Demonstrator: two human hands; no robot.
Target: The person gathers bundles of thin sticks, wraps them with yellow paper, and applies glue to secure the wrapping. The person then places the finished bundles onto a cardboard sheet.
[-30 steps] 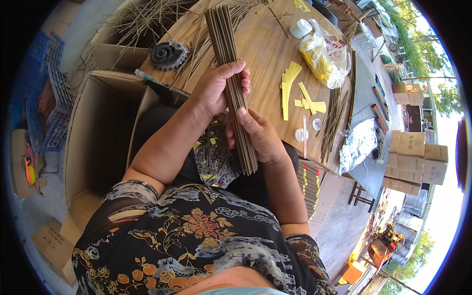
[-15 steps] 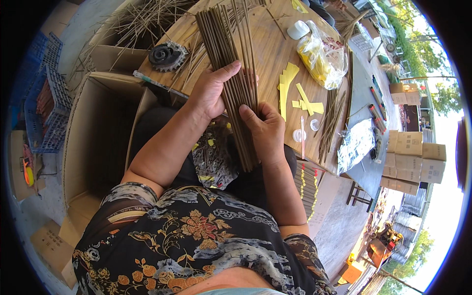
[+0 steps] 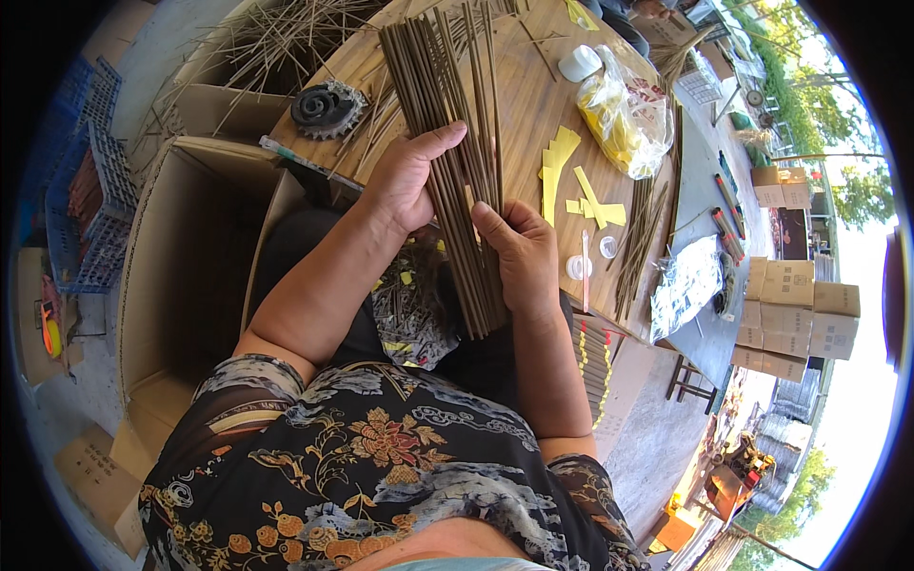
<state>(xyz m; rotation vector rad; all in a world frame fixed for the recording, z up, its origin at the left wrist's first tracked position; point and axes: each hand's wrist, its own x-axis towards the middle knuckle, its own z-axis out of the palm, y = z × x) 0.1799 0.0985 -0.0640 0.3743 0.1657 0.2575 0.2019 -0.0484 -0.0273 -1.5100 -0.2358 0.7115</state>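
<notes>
A bundle of thin brown sticks point(image 3: 426, 88) slants in front of me, its upper end fanned out over the wooden table and its lower end above my lap. My left hand point(image 3: 411, 174) is wrapped round the bundle's middle, thumb across the front. Lower down, my right hand point(image 3: 524, 251) grips the right side of the same bundle, its thumb pressed on the sticks. A few sticks stand apart from the rest at the upper right. The fingers behind the bundle are mostly hidden.
On the table point(image 3: 519, 124) lie yellow paper strips point(image 3: 558, 162), a plastic bag with yellow contents point(image 3: 619, 119), a white jar point(image 3: 579, 63), loose sticks point(image 3: 644, 243) and a dark toothed coil holder point(image 3: 327, 108). An open cardboard box point(image 3: 181, 276) stands at my left. Another person's hand point(image 3: 653, 9) shows far off.
My right hand has shifted slightly, its thumb lifting a little along the bundle. The loose sticks at the upper right have spread a bit. My left hand keeps its hold.
</notes>
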